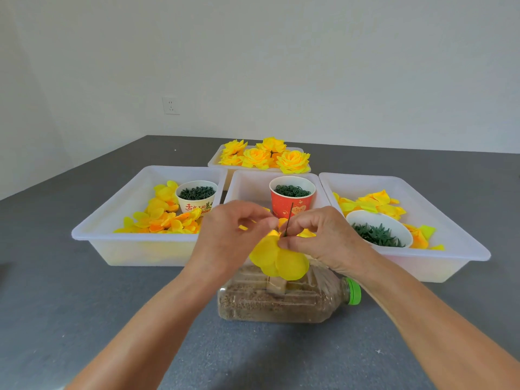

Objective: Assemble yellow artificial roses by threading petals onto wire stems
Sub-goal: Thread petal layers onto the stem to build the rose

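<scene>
Yellow petal layer (277,260) hangs below pinching fingertips of left hand (228,235) and right hand (318,237), threaded on the wire stem (289,219); next, probably slide it down snug.

Your two hands meet at the middle of the surface (84,319), the left hand (225,235) just left of the upright wire stem (289,219) and the right hand (320,237) just right of it, with a petal layer (277,260) hanging under them. Directly below lies a bottle (281,302) on its side, cap pointing right. Behind it sit three trays side by side: the left tray (92,232) holds loose petals (160,218) and a cup (197,195) at its back right; the middle tray (247,184) holds a cup (291,197); the right tray (450,235) holds a bowl (378,230) near its front left. A fourth tray (215,161) of finished roses (264,156) stands behind the middle one.
</scene>
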Demonstrator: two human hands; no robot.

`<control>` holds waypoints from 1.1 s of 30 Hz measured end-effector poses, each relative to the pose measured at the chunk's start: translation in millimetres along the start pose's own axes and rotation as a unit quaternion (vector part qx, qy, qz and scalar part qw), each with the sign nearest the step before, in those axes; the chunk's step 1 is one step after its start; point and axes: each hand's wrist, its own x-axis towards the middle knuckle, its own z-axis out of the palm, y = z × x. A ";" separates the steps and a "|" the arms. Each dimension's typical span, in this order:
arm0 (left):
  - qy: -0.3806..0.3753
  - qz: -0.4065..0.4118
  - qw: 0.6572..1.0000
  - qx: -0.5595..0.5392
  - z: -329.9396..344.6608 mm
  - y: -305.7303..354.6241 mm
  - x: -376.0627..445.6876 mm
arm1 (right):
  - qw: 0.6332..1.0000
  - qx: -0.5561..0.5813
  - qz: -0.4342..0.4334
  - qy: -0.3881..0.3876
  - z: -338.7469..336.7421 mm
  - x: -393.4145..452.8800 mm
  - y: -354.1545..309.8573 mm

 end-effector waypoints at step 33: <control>-0.126 0.005 0.992 0.011 19.6 -15.6 16.1 | 0.913 -0.291 0.247 0.145 -115.4 56.9 101.4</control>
